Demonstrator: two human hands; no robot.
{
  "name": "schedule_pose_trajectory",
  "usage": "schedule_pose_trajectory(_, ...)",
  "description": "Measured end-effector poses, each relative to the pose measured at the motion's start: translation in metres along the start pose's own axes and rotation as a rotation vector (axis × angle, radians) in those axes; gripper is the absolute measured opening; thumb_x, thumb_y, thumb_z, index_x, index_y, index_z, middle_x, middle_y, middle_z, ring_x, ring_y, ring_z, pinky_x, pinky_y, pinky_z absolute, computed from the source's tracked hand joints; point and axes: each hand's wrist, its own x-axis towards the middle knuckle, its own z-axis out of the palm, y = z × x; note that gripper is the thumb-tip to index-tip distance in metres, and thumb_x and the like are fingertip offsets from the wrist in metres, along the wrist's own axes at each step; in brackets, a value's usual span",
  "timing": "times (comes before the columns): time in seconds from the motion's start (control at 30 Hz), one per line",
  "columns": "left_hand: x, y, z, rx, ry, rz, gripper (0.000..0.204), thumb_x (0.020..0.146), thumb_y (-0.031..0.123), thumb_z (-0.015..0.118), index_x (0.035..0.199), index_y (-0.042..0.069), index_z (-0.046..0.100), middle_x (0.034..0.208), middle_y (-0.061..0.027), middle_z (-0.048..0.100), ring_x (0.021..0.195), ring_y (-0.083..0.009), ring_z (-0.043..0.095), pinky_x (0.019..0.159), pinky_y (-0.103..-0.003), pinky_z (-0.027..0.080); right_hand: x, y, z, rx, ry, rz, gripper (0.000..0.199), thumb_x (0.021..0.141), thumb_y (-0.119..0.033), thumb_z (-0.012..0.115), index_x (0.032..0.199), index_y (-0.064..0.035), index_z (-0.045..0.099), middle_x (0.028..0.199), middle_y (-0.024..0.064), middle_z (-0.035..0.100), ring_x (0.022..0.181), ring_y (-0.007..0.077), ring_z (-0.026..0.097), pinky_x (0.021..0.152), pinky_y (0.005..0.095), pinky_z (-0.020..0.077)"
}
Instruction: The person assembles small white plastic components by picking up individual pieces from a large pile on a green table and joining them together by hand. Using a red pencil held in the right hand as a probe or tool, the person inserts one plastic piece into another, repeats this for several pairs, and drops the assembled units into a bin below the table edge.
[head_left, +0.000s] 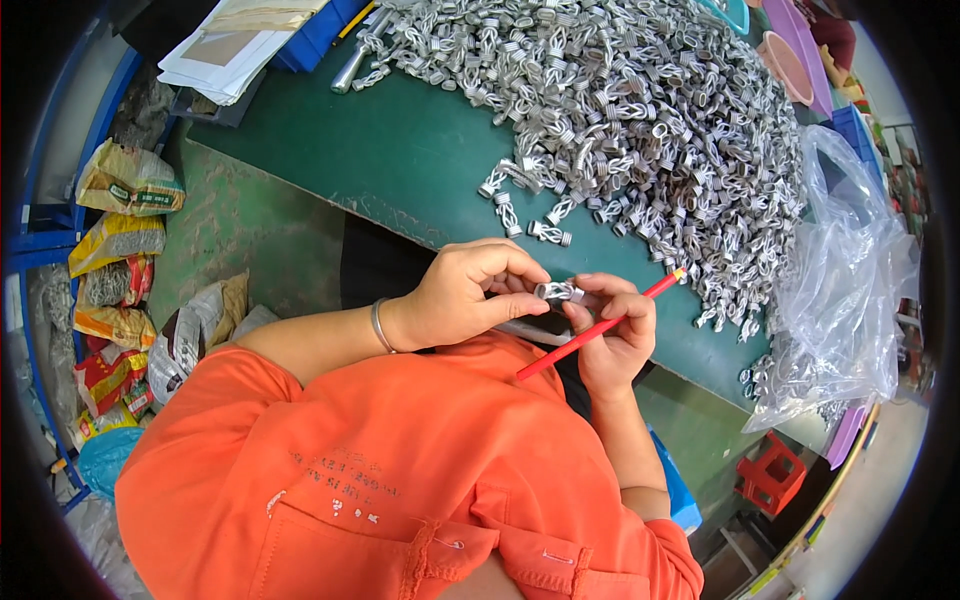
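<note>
My left hand (468, 292) pinches a small silvery metal part (558, 291) between thumb and fingers, close above my orange shirt. My right hand (618, 330) touches the same part with its fingertips and also grips a thin red stick (600, 326) that slants from lower left to upper right, its yellow tip near the table edge. A metal bangle sits on my left wrist. Both hands are just in front of the green table (400, 150).
A large heap of the same silvery metal parts (640, 110) covers the table's far and right side. A clear plastic bag (850, 290) lies at the right. Papers and blue bins (250, 40) stand at the back left. Filled sacks (120, 250) lie on the floor at left.
</note>
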Motion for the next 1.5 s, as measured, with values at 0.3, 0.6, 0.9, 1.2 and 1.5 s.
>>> schedule_pose_trajectory(0.3,-0.012,0.001,-0.001,-0.330,-0.007,-0.272,0.016,0.082,-0.004,0.061,0.096,-0.005,0.053,0.086,-0.0104,0.061,0.078,-0.0156,0.065,0.068,-0.024,0.053,0.005,-0.005,-0.004,0.029,-0.046,-0.090,0.028,0.080,0.005,0.064,0.087,-0.0045,0.038,0.093,0.0229,0.062,0.077,0.0206,0.061,0.066,0.0285,0.0511)
schedule_pose_trajectory(0.6,-0.030,-0.012,-0.006,0.104,-0.034,-0.319,0.015,0.078,0.002,0.067,0.089,-0.003,0.058,0.073,-0.0063,0.063,0.071,-0.0097,0.064,0.057,-0.020,0.051,0.046,0.020,-0.001,-0.702,-0.161,-0.262,0.029,0.064,0.008,0.070,0.076,-0.0037,0.046,0.085,0.0128,0.065,0.074,0.0299,0.058,0.064,0.0342,0.0467)
schedule_pose_trajectory(0.9,-0.024,-0.014,-0.006,0.032,0.022,-0.218,0.017,0.076,0.004,0.071,0.088,-0.001,0.061,0.080,-0.0063,0.060,0.066,-0.0083,0.061,0.060,-0.021,0.051,0.027,-0.002,-0.012,-0.062,0.059,0.248,0.022,0.082,0.006,0.060,0.079,-0.0044,0.041,0.082,0.0127,0.062,0.064,0.0130,0.057,0.057,0.0226,0.0472)
schedule_pose_trajectory(1.2,-0.024,-0.016,-0.006,0.217,-0.050,-0.178,0.016,0.073,0.006,0.072,0.085,-0.001,0.063,0.074,-0.0069,0.060,0.062,-0.0100,0.060,0.056,-0.021,0.051,0.015,-0.013,-0.015,0.280,0.069,0.417,0.021,0.084,0.004,0.059,0.082,-0.0059,0.040,0.085,0.0140,0.062,0.065,0.0141,0.062,0.056,0.0234,0.0522)
schedule_pose_trajectory(1.5,-0.011,-0.001,-0.003,-0.034,-0.037,-0.285,0.022,0.075,0.004,0.072,0.093,-0.003,0.061,0.082,-0.0091,0.063,0.068,-0.0090,0.061,0.060,-0.020,0.051,0.015,-0.010,-0.010,0.313,-0.044,0.302,0.024,0.081,0.006,0.061,0.081,-0.0052,0.040,0.089,0.0162,0.062,0.073,0.0152,0.061,0.066,0.0254,0.0524)
